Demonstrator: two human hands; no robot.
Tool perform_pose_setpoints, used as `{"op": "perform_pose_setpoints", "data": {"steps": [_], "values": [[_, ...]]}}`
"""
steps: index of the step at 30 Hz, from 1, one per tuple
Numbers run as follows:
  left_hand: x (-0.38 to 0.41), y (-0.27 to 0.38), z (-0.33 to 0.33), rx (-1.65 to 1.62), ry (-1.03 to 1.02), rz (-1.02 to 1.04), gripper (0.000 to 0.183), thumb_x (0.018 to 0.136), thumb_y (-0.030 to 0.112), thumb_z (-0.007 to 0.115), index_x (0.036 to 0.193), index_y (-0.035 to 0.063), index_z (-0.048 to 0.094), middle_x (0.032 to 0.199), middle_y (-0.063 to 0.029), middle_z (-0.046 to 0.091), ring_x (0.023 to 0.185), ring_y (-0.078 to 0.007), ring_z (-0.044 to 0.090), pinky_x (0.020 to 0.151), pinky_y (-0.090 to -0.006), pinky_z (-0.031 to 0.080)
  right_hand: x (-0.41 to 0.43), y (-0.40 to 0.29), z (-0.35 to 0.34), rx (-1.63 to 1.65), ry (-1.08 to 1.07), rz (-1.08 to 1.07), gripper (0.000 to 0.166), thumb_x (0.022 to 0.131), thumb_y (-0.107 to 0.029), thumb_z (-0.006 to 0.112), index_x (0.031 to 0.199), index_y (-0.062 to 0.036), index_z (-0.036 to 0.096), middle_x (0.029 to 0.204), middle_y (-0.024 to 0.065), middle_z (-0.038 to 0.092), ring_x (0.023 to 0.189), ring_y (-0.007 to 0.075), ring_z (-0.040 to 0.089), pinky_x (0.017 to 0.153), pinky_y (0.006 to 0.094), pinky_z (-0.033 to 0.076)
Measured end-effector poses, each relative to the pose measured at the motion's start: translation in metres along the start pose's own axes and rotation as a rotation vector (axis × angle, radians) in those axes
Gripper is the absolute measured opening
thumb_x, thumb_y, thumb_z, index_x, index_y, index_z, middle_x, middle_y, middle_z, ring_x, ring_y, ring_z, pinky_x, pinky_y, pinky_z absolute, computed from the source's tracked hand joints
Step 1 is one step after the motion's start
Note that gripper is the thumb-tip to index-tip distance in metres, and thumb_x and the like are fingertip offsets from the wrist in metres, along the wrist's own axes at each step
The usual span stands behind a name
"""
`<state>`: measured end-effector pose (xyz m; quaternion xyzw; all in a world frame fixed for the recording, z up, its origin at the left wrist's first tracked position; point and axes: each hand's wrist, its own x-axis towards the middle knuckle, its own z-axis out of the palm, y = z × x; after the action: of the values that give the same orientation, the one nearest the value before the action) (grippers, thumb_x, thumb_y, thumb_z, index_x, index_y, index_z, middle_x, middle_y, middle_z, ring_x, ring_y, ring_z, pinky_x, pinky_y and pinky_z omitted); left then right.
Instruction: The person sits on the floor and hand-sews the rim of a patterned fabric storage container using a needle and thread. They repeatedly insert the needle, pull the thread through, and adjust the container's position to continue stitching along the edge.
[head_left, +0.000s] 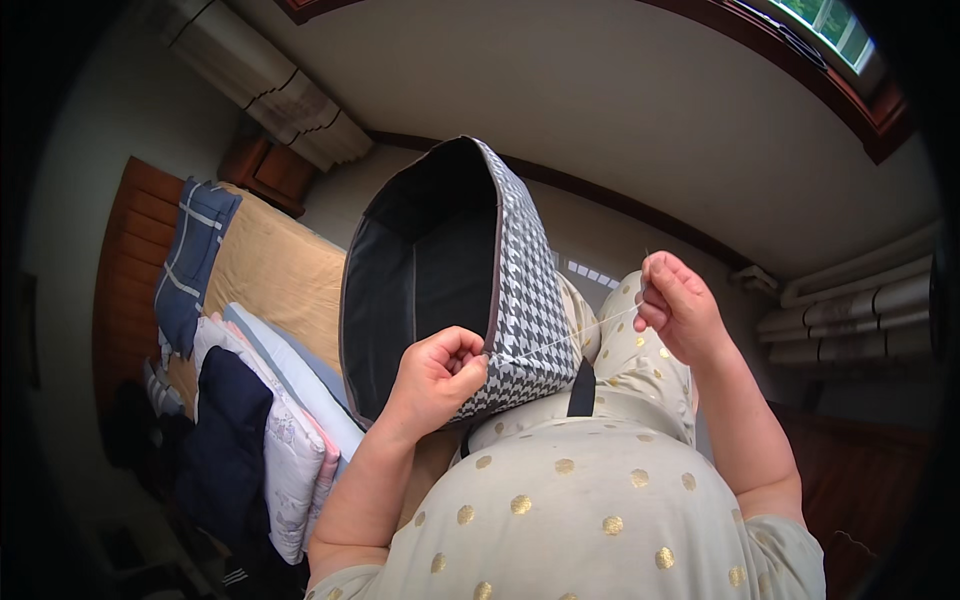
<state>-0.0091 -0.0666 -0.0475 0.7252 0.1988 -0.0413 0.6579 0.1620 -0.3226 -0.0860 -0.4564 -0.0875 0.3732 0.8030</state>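
Observation:
A fabric storage box (534, 300) with a black-and-white houndstooth outside and a dark lining leans on my lap, its open mouth facing left. My left hand (441, 379) pinches the box's dark-bound rim at the near corner. Raised to the right of the box, my right hand (679, 304) holds a thin sewing needle (646, 259) between thumb and fingers, its tip pointing up. A white thread (574, 337) runs taut from the right hand down to the rim beside my left fingers. A black strap (582, 390) hangs from the box's underside over my lap.
To the left stands a bed with a tan sheet (277, 262), a blue pillow (191, 262) and a wooden headboard (135, 300). Folded quilts (296, 457) and a dark garment (225, 412) lie on it. Rolled curtain fabric (847, 322) and white pipes (862, 270) are at the right.

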Motion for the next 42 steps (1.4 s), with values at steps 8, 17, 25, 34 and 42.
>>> {"op": "perform_pose_setpoints", "data": {"steps": [8,17,25,34,42], "values": [[-0.012,0.009,0.01,0.151,-0.116,-0.027,0.004,0.086,-0.001,0.059,0.09,0.0011,0.058,0.076,0.0077,0.052,0.064,0.0027,0.044,0.056,-0.0146,0.035,0.038,0.011,0.003,0.157,0.173,0.1,0.015,0.098,-0.022,0.054,0.093,-0.0086,0.053,0.074,-0.0022,0.048,0.063,0.0065,0.049,0.063,0.0268,0.054],[-0.014,-0.006,0.013,0.067,-0.01,0.02,0.003,0.087,-0.001,0.057,0.09,-0.0004,0.058,0.08,0.0046,0.058,0.068,0.0015,0.048,0.06,-0.0152,0.04,-0.029,0.023,0.076,-0.457,-0.26,0.302,0.017,0.101,-0.025,0.047,0.102,-0.0081,0.052,0.074,-0.0017,0.055,0.063,0.0063,0.055,0.061,0.0243,0.048],[-0.017,-0.004,0.019,0.21,0.07,0.082,0.004,0.085,-0.001,0.059,0.088,-0.0004,0.058,0.076,0.0048,0.056,0.063,0.002,0.046,0.055,-0.0151,0.038,-0.038,0.042,0.085,-0.545,-0.316,0.373,0.012,0.098,-0.018,0.05,0.098,-0.006,0.049,0.069,-0.0033,0.05,0.06,0.0049,0.045,0.055,0.0232,0.039],[-0.022,0.002,0.03,0.292,0.146,0.147,0.005,0.081,-0.003,0.061,0.084,-0.0008,0.059,0.075,0.0039,0.053,0.06,0.0008,0.043,0.053,-0.0162,0.036,-0.038,0.045,0.086,-0.571,-0.334,0.393,0.012,0.098,-0.018,0.051,0.096,-0.0059,0.051,0.071,-0.003,0.051,0.063,0.0052,0.046,0.057,0.0237,0.04],[-0.023,-0.003,0.032,0.325,0.166,0.182,0.005,0.081,-0.003,0.062,0.085,-0.0016,0.059,0.076,0.0026,0.053,0.06,0.0001,0.044,0.052,-0.0167,0.037,-0.038,0.047,0.086,-0.51,-0.335,0.485,0.012,0.098,-0.017,0.052,0.095,-0.0058,0.052,0.072,-0.0034,0.051,0.063,0.0048,0.046,0.057,0.0232,0.04]]}}
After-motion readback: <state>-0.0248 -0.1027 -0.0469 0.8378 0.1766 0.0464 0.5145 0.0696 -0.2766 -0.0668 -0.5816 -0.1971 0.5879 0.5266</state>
